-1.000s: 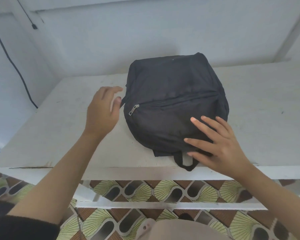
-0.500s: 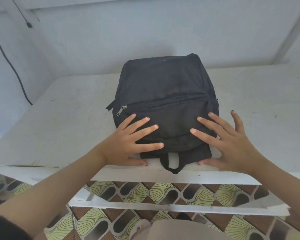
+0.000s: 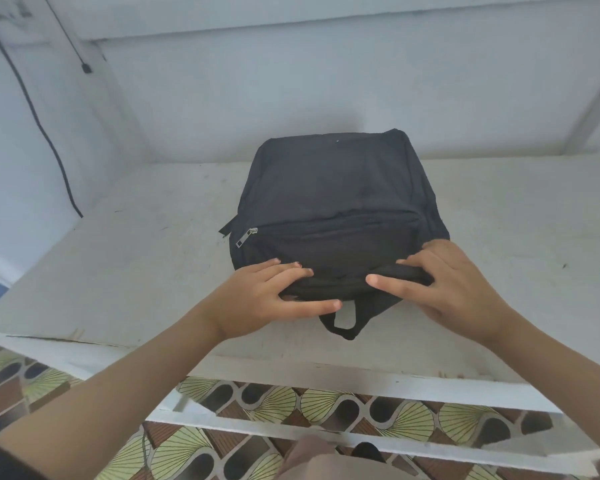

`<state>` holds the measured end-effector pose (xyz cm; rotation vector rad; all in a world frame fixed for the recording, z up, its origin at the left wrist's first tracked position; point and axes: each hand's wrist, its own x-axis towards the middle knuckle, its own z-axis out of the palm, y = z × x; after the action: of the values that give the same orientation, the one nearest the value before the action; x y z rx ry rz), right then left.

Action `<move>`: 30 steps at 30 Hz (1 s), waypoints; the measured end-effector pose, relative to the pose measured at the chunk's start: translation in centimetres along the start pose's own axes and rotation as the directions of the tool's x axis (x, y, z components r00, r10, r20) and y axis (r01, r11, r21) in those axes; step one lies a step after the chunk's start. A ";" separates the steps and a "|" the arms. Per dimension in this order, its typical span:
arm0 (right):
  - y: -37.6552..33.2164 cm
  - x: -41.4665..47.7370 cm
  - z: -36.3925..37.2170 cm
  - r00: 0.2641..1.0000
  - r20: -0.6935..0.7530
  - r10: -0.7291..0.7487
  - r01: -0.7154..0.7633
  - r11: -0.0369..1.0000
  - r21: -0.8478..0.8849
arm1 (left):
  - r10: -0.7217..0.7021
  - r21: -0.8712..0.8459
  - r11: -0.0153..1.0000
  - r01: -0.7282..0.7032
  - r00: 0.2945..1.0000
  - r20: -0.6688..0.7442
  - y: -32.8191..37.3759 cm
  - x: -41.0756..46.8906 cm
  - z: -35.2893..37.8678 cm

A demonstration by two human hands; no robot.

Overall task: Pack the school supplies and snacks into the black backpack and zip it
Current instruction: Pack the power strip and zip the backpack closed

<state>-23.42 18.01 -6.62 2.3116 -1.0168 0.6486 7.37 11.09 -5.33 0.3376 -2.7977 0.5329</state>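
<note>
The black backpack (image 3: 336, 202) lies flat on the white table (image 3: 136, 265), its top end towards me and its carry loop (image 3: 340, 327) hanging near the front edge. Its front pocket zip runs shut, with the metal puller (image 3: 246, 236) at the left end. My left hand (image 3: 274, 296) grips the near left edge of the backpack, thumb under and fingers on top. My right hand (image 3: 454, 285) pinches a fold of fabric at the near right edge. No supplies or snacks are visible.
A white wall stands right behind the table. A black cable (image 3: 45, 133) hangs down the wall at the left. Below the table's front edge a white lower rail (image 3: 291, 429) and a patterned tiled floor (image 3: 326, 407) show.
Both hands lay flat and spread on the backpack's near end before; now their fingers have curled and closed on its near edge. A second ago the left hand was by the zip puller.
</note>
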 end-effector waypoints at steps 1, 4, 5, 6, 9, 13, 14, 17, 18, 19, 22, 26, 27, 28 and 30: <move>0.1 0.4 -0.2 1.000 -0.018 0.004 -0.004 1.000 0.020 | -0.009 -0.004 1.000 0.009 1.000 -0.023 -0.2 0.3 -0.3; 0.8 2.3 -1.1 0.993 -0.101 0.057 -0.052 0.998 0.046 | -0.061 -0.006 0.998 0.061 0.989 -0.136 -1.6 1.5 -2.1; 1.3 3.2 -1.7 0.987 -0.134 0.084 -0.078 0.996 0.054 | -0.081 0.003 0.997 0.083 0.980 -0.183 -2.2 2.0 -2.9; 1.8 4.2 -2.3 0.979 -0.170 0.111 -0.103 0.993 0.058 | -0.102 0.012 0.994 0.107 0.970 -0.222 -2.9 2.4 -3.6; 3.6 7.3 -4.2 0.954 -0.252 0.161 -0.151 0.987 0.057 | -0.238 -0.044 0.971 0.235 0.935 -0.262 -4.9 4.6 -6.9; 5.6 11.7 -6.5 0.901 -0.396 0.178 -0.183 0.983 0.026 | -0.245 -0.017 0.967 0.254 0.911 -0.331 -8.6 6.9 -10.3; 6.1 12.8 -7.0 0.882 -0.435 0.178 -0.191 0.982 0.015 | -0.184 0.063 0.972 0.226 0.899 -0.397 -9.7 7.4 -10.9; 8.1 16.4 -8.0 0.816 -0.544 0.196 -0.231 0.973 0.004 | -0.145 0.082 0.970 0.229 0.815 -0.561 -13.5 9.7 -12.8; 8.9 17.5 -8.1 0.800 -0.564 0.206 -0.241 0.970 0.012 | -0.130 0.084 0.972 0.221 0.796 -0.592 -14.7 10.5 -13.1; 9.8 18.6 -8.0 0.788 -0.576 0.218 -0.254 0.967 0.018 | -0.120 0.087 0.973 0.215 0.790 -0.601 -16.0 11.2 -13.3; 12.4 21.2 -6.8 0.772 -0.562 0.297 -0.327 0.944 0.050 | -0.179 0.055 0.965 0.256 0.797 -0.576 -19.4 12.8 -13.1; 15.9 23.6 -5.1 0.762 -0.501 0.410 -0.409 0.905 0.118 | -0.350 -0.015 0.922 0.387 0.816 -0.460 -22.0 13.2 -12.0; 16.6 24.1 -4.9 0.761 -0.485 0.431 -0.430 0.895 0.120 | -0.378 -0.017 0.913 0.408 0.830 -0.409 -22.3 13.1 -11.4; 17.4 24.5 -4.7 0.759 -0.466 0.455 -0.455 0.882 0.119 | -0.401 -0.018 0.906 0.424 0.841 -0.363 -22.5 13.0 -10.8; 18.9 25.3 -4.3 0.741 -0.415 0.527 -0.524 0.841 0.132 | -0.448 -0.035 0.887 0.460 0.841 -0.303 -23.1 13.1 -9.7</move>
<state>-23.65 -3.21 17.13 1.7314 -1.4415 1.3285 3.66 -8.35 14.81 0.8287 -2.2994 0.4764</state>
